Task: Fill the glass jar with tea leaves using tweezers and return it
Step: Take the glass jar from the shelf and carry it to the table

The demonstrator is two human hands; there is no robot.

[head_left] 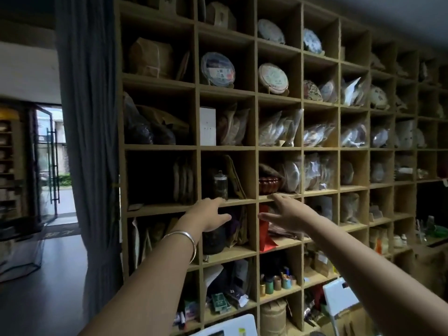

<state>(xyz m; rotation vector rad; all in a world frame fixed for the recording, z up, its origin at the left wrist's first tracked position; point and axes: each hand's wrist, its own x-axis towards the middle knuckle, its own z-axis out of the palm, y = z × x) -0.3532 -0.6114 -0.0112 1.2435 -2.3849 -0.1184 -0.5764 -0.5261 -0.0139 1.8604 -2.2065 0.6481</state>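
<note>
My glass jar (220,185), lidded and dark inside, stood mid-frame on the shelf (228,202); left hand (206,214) and right hand (286,214) were spread, holding nothing, beside a red bowl (269,185).

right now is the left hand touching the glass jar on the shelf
Apart. The head view shows the left hand open below the shelf edge, its fingertips short of the glass jar, which stands upright alone in its compartment.

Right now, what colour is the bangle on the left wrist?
Silver, plain metal: the bangle shows best in the head view, just behind the left hand.
</note>
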